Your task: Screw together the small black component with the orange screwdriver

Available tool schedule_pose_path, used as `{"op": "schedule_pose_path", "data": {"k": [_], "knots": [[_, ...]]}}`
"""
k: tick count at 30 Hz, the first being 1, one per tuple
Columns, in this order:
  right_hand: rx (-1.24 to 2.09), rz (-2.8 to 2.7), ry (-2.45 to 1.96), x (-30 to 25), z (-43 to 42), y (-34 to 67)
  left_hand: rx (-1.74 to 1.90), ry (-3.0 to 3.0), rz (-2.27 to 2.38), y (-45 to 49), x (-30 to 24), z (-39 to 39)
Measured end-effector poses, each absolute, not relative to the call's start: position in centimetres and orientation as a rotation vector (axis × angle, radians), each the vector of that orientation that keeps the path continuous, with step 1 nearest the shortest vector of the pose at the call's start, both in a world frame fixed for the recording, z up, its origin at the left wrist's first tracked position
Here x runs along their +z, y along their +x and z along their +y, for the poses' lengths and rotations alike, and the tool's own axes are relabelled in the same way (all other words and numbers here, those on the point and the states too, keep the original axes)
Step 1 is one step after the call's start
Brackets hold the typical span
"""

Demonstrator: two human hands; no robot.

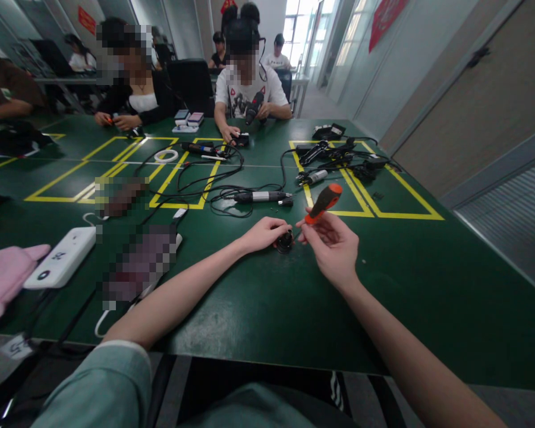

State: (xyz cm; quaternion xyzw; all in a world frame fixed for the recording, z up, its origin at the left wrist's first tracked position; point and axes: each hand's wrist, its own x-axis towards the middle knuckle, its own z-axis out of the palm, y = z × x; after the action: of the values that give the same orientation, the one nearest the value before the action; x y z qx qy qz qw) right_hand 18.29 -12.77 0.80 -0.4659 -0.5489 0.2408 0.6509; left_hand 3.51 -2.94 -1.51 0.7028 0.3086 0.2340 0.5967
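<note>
My left hand (pixel 267 234) rests on the green table, its fingers closed round a small dark round part (pixel 285 241). What kind of part this is I cannot make out. In my right hand (pixel 336 245) is a screwdriver with an orange and black handle (pixel 324 203), held between thumb and fingers. The handle tilts up to the right, and its shaft points down left at the dark part. Whether the tip touches the part is too small to tell.
Beyond my hands lies a black and silver corded tool (pixel 261 197) among loose cables. Black devices (pixel 325 153) sit in yellow taped boxes at the right. A white power strip (pixel 62 258) and a pink cloth (pixel 4 282) are at the left. Across the table a person (pixel 249 89) holds a dark tool.
</note>
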Motion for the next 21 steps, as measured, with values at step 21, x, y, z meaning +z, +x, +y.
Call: {"op": "schedule_pose_path", "data": {"k": [21], "knots": [[0.564, -1.224, -1.049, 0.83, -12.81, 18.25, 0.550, 1.633, 0.698, 3.49, -1.50, -2.90]]}}
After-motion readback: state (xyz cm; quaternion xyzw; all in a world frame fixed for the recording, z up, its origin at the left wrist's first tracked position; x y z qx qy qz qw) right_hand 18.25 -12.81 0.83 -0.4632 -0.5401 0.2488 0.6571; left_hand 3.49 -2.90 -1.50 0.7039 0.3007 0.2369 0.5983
